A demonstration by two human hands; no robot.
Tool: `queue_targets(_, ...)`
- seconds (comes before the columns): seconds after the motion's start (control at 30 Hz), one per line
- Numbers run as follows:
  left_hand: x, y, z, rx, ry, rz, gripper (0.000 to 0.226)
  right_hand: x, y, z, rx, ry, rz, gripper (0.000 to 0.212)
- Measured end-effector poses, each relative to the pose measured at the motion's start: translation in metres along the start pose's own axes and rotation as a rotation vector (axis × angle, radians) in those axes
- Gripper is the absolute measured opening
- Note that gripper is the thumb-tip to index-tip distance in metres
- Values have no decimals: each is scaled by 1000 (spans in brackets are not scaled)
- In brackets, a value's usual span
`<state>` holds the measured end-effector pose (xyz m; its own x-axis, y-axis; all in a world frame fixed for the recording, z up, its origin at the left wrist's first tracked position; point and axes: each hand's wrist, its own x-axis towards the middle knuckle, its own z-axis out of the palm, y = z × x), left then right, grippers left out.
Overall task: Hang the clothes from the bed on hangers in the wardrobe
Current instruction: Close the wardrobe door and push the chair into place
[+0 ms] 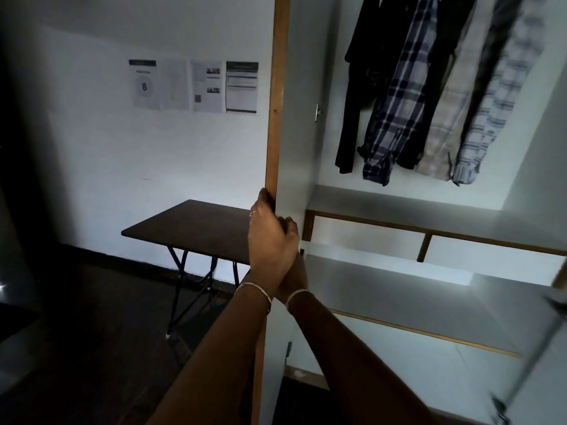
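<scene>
The wardrobe stands open, and its left door [277,118] is seen edge-on as a wooden strip. My left hand [270,237] grips that edge, fingers curled round it. My right hand [291,228] lies just behind the left one on the door's inner side. Only its knuckles and wrist show, so its hold is unclear. Several garments hang at the top right of the wardrobe: a dark one [356,87], a dark-blue plaid shirt [395,111], a beige checked shirt [445,130] and a pale striped one [487,118]. No bed and no loose hanger is in view.
Grey shelves [399,207] with wooden fronts run below the hanging clothes. A dark folding table [190,228] stands against the white wall on the left, with several papers [193,85] stuck above it. A blurred metal part [534,363] of the other door shows at bottom right.
</scene>
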<state>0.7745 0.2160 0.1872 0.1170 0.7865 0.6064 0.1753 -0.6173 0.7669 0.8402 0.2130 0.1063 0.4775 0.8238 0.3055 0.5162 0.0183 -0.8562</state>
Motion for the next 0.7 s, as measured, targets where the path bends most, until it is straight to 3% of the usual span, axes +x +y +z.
queue_targets(0.13, -11, 14, 6, -17, -123, 43, 56, -18, -13, -19, -1, 54, 57, 48)
queue_targets(0.27, -17, 23, 21, -29, -242, 142, 52, -28, -23, -50, -185, 287, 6, 43)
queue_targets(0.43, -22, 35, 49, -82, -447, 232, 63, -27, -14, -89, -290, 426, 44, 49)
queue_targets(0.7, -3, 26, 129, -43, -801, 565, 64, -1, 27, -152, -358, 723, 158, 49)
